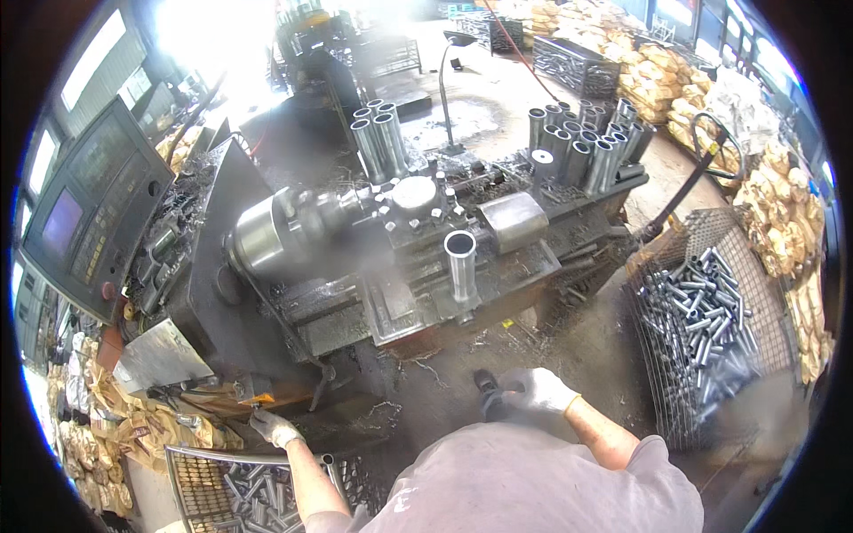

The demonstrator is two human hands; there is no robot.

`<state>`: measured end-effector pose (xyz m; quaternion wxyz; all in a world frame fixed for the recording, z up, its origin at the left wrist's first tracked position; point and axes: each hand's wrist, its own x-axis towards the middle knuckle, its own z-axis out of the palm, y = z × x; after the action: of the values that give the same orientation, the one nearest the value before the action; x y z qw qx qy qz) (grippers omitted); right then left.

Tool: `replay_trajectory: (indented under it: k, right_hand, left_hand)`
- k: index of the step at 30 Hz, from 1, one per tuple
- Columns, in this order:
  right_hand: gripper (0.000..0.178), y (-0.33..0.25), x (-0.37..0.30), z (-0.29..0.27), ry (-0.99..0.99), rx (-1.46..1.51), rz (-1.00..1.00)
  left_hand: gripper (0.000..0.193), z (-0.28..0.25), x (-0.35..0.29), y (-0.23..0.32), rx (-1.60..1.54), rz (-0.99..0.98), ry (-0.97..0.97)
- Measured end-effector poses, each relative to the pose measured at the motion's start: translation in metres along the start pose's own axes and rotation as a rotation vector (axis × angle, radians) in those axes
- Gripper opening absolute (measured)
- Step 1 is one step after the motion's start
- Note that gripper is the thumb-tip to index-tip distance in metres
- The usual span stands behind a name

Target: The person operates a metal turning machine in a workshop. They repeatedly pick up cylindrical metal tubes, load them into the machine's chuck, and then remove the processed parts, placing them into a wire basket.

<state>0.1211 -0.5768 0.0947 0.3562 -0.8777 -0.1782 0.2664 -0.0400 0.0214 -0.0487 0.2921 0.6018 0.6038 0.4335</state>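
Observation:
My left hand (276, 429), in a pale glove, is closed at the lower front of the metal lathe, just below an orange part (259, 400). What its fingers grip is too small to make out. My right hand (544, 391), in a white glove, hangs curled in front of my body above my dark shoe (488, 385); its fingers are partly hidden, and I cannot make out anything in them. Ahead of me, a shiny steel tube (461, 266) stands upright on the lathe. The round chuck (271, 235) and the tool turret (414, 193) lie behind it.
Several steel tubes (577, 160) stand at the lathe's right end, others (380, 147) behind the turret. A control panel (89, 209) rises at left. Wire baskets of tubes stand at right (776, 306) and lower left (182, 484). A pump handle (689, 182) leans near the right basket.

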Motion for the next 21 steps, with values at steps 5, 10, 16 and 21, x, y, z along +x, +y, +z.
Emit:
replay_trajectory:
  k: [5, 10, 16, 21]
  right_hand:
    - [0.043, 0.012, 0.056, -0.069, 0.035, -0.007, -0.029]
    - [0.039, 0.035, 0.106, -0.146, 0.260, 0.114, -0.102]
    - [0.033, -0.040, 0.193, -0.217, 0.467, 0.112, -0.301]
    - [0.033, -0.127, 0.255, -0.209, 0.587, 0.017, -0.757]
  left_hand:
    - [0.058, 0.000, 0.001, -0.002, 0.133, 0.045, 0.015]
    - [0.037, -0.011, 0.051, -0.003, -0.649, -0.652, -0.407]
    - [0.044, -0.016, -0.017, -0.002, -0.703, -0.641, -0.407]
    - [0.027, 0.034, -0.135, -0.057, -0.450, -0.808, -0.646]
